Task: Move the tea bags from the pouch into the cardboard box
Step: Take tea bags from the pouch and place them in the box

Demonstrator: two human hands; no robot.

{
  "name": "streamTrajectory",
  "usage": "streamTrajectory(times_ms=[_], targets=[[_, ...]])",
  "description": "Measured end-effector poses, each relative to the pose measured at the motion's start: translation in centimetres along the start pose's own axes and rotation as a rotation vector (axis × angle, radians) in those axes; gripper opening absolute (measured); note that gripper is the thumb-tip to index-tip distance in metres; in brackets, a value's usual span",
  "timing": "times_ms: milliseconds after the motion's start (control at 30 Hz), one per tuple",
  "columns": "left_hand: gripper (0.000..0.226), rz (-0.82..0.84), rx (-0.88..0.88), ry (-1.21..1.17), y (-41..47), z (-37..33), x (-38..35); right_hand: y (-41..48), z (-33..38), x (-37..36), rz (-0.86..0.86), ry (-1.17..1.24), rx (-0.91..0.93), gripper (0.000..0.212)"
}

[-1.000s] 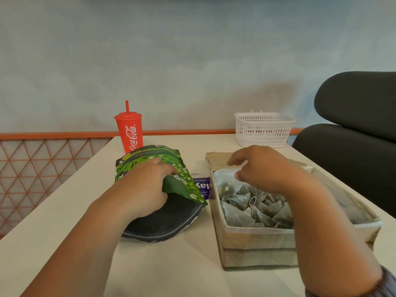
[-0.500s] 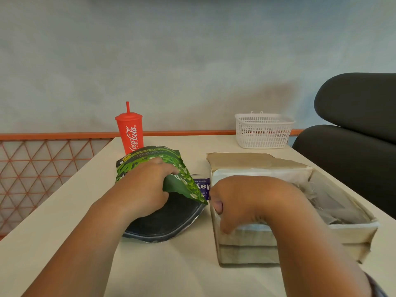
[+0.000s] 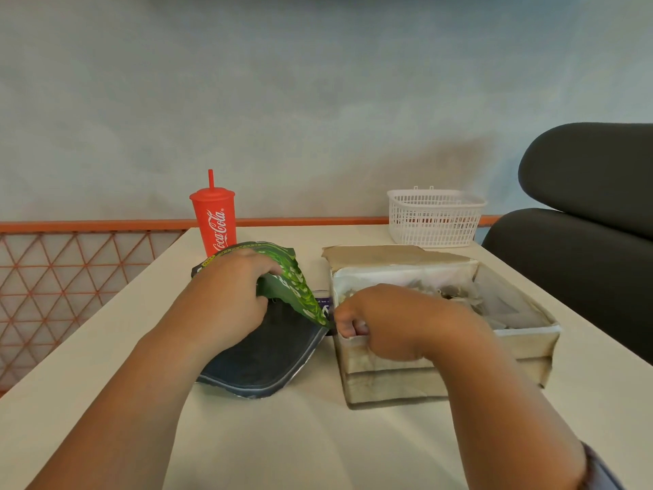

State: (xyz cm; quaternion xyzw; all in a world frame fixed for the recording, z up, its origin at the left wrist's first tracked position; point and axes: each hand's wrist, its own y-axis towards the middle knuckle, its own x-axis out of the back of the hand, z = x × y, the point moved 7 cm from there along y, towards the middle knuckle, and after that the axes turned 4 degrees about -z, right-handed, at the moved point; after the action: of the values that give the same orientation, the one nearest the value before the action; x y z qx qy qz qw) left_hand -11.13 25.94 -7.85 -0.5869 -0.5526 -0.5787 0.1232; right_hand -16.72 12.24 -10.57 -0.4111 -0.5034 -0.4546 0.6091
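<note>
Hands sit mid-frame: the left hand [image 3: 229, 298] clamps its fingers on the mouth of the green leaf-printed foil pouch [image 3: 268, 355]. The right hand [image 3: 385, 323] curls at the near-left corner of the tan cardboard box [image 3: 374, 380], on what I cannot tell. Beyond, pale mesh tea bags [image 3: 456, 295] lie in the box. Best hold that mouth wide before reaching in.

Left hand [image 3: 226, 298] gripping pouch [image 3: 268, 358], right hand [image 3: 385, 323] at cardboard box [image 3: 388, 381]
</note>
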Motion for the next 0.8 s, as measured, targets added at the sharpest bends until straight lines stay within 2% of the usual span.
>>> streamTrajectory(times_ms=[133,333,667,800], targets=[[0.035,-0.157,0.010,-0.040,0.1,0.2,1.2,0.5,-0.3,0.3,-0.095,0.024,-0.013,0.030],[0.018,-0.342,0.002,-0.032,0.0,0.2,3.1,0.5,-0.5,0.4,-0.133,0.059,-0.069,0.029],[0.015,-0.368,-0.015,-0.065,0.0,0.0,3.5,0.6,-0.2,0.1,-0.114,0.055,-0.082,0.032],[0.011,-0.398,-0.032,-0.088,-0.1,-0.3,4.0,0.6,-0.4,0.7,-0.161,0.116,-0.098,0.016]])
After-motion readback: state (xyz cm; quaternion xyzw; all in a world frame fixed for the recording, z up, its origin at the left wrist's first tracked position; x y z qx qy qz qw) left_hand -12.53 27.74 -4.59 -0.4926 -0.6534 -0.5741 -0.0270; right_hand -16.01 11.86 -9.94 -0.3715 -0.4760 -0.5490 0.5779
